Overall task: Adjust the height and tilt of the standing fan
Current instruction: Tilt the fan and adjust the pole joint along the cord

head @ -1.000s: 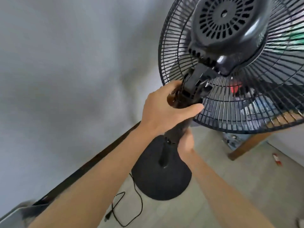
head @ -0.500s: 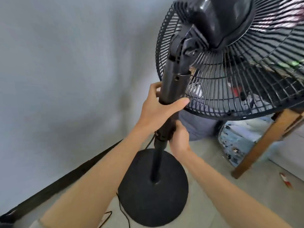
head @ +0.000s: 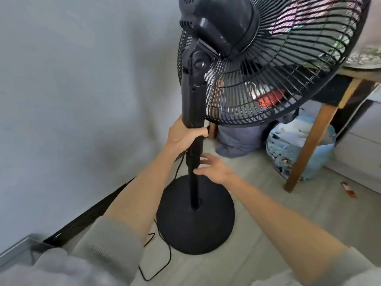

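Note:
A black standing fan stands on the floor near the grey wall. Its round base (head: 195,228) is below, the pole (head: 194,188) rises from it, and the motor housing (head: 222,23) with the wire grille (head: 288,75) fills the top right. My left hand (head: 182,137) is wrapped around the upper column just under its thick part. My right hand (head: 212,168) rests with loose, spread fingers against the height collar (head: 193,159) lower on the pole, touching it without a full grip.
The fan's black cord (head: 162,263) trails over the floor left of the base. Behind the fan stand a wooden table leg (head: 309,149), a blue patterned bag (head: 288,149) and a grey bundle (head: 239,141). A dark skirting (head: 99,207) runs along the wall.
The fan head has risen and the column now looks taller and more upright. My left hand stays on the column; my right hand has loosened from the collar and its fingers have spread.

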Motion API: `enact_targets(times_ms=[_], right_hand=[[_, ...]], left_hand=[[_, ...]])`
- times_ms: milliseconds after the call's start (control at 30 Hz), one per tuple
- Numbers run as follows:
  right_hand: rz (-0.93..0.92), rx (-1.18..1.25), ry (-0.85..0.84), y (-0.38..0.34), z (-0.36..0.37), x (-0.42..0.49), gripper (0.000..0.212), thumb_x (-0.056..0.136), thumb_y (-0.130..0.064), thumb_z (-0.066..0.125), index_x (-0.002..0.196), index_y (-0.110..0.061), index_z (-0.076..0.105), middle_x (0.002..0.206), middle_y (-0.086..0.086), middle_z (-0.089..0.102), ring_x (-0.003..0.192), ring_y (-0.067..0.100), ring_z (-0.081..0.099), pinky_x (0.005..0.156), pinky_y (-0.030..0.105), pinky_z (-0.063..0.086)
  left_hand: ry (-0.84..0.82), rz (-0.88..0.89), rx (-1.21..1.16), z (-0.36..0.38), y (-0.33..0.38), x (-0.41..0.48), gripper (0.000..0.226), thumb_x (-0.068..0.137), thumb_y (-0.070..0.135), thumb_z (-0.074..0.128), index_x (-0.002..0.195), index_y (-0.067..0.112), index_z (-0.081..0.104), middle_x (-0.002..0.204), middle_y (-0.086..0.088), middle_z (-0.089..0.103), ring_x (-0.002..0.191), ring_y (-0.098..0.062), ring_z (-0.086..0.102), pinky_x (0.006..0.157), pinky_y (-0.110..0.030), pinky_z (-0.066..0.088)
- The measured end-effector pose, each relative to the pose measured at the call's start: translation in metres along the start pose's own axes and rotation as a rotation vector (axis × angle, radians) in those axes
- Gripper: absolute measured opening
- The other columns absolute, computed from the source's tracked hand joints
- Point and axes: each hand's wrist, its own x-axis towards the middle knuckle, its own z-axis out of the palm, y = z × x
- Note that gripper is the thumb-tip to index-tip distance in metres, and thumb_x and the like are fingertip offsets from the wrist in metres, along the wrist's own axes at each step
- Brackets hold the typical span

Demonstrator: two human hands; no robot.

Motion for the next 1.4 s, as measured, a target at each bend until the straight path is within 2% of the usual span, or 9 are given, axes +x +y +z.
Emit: enact_targets(times_ms=[133,300,400,500,700,900,1100,1267,1400], right_hand=[[-0.063,-0.006,-0.069,0.000,0.005,0.001,0.065,0.078,-0.015,0.082,0.137,-0.019,0.054,0.128,0.002,0.063,0.111,0.017,0.064,0.095,0.032,0.050],[-0.034,0.092,-0.098,-0.008,0.013,0.030,0.027,0.077,-0.001,0.077,0.100,-0.013,0.067,0.101,0.007,0.069,0.105,0.031,0.065,0.097,0.044,0.053],[-0.099,0.220,-0.095,-0.008,0.023,0.048,0.018,0.073,-0.005,0.084,0.084,-0.014,0.073,0.081,-0.003,0.071,0.084,0.016,0.068,0.084,0.031,0.055],[-0.203,0.310,0.137,0.000,0.047,0.057,0.020,0.072,-0.011,0.086,0.081,-0.006,0.069,0.075,0.001,0.071,0.068,0.011,0.066,0.065,0.025,0.053],[-0.240,0.402,0.617,0.007,0.096,0.056,0.032,0.077,-0.021,0.077,0.102,-0.028,0.058,0.088,-0.007,0.070,0.084,0.008,0.067,0.070,0.022,0.055],[-0.155,0.316,0.407,0.004,0.076,0.060,0.020,0.066,-0.006,0.072,0.084,-0.005,0.067,0.075,0.008,0.072,0.071,0.026,0.068,0.062,0.034,0.055],[-0.182,0.211,-0.002,-0.003,0.026,0.068,0.020,0.056,0.002,0.073,0.063,-0.015,0.064,0.069,0.006,0.064,0.069,0.020,0.060,0.071,0.044,0.054],[-0.209,0.330,0.548,0.013,0.070,0.050,0.034,0.078,-0.015,0.076,0.108,-0.019,0.061,0.091,-0.002,0.071,0.085,0.011,0.068,0.074,0.028,0.057],[-0.181,0.330,0.531,0.011,0.063,0.058,0.025,0.073,-0.016,0.074,0.093,-0.005,0.064,0.080,0.004,0.070,0.075,0.022,0.068,0.068,0.039,0.058]], left_hand=[[0.003,0.014,-0.020,-0.002,-0.005,-0.006,0.047,0.049,0.042,0.085,0.089,0.031,0.064,0.078,0.018,0.072,0.082,-0.010,0.071,0.072,-0.031,0.058],[-0.020,0.001,-0.055,0.000,-0.014,0.008,0.040,0.049,0.042,0.084,0.082,0.032,0.064,0.071,0.021,0.070,0.067,0.003,0.067,0.066,-0.029,0.055],[-0.029,0.014,-0.070,0.002,-0.018,0.022,0.037,0.050,0.042,0.084,0.079,0.030,0.065,0.068,0.018,0.069,0.065,0.000,0.067,0.066,-0.032,0.058],[0.003,0.058,-0.095,0.005,-0.023,0.031,0.036,0.051,0.040,0.084,0.079,0.030,0.064,0.066,0.017,0.068,0.063,-0.002,0.067,0.062,-0.029,0.059],[0.118,0.184,-0.120,0.016,-0.032,0.020,0.045,0.059,0.042,0.082,0.095,0.031,0.059,0.077,0.021,0.068,0.074,0.003,0.067,0.057,-0.009,0.050],[0.081,0.196,0.046,0.003,-0.029,0.021,0.063,0.055,0.043,0.082,0.110,0.033,0.055,0.088,0.018,0.069,0.081,0.005,0.066,0.062,-0.011,0.053],[-0.013,0.170,-0.005,0.004,-0.025,0.032,0.058,0.059,0.034,0.084,0.112,0.031,0.060,0.095,0.017,0.073,0.089,0.001,0.069,0.071,-0.017,0.053],[0.163,0.275,-0.105,0.032,-0.013,0.015,0.067,0.064,0.039,0.090,0.115,0.029,0.047,0.094,0.018,0.069,0.086,0.007,0.066,0.066,-0.007,0.053],[0.149,0.289,-0.101,0.033,-0.006,0.020,0.056,0.062,0.024,0.084,0.108,0.023,0.052,0.085,0.012,0.069,0.077,0.002,0.066,0.059,-0.011,0.053]])
